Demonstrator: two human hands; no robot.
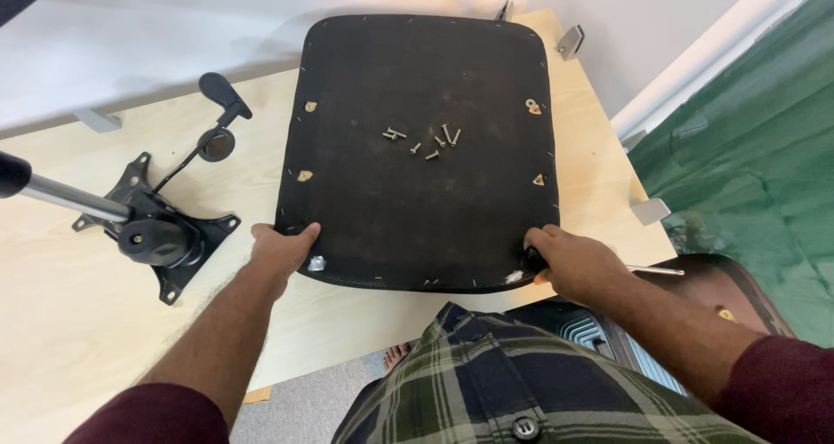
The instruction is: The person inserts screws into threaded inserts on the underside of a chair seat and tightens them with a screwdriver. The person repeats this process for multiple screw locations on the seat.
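Plaid shirt (pixel 512 383) sits closest, below both forearms. My left hand (pixel 280 251) grasps the seat pad (pixel 417 149) at its near left corner, thumb on top. My right hand (pixel 578 261) grips the near right corner, also clenched on a screwdriver (pixel 651 270) whose shaft points right. Seat pad lies underside up across the tabletop's (pixel 69 305) near right portion: black fabric, stapled edges, four brass-coloured inserts. Loose screws (pixel 426 140) rest near its centre. Tilt mechanism (pixel 156 227) with lever lies toward the left edge, apart.
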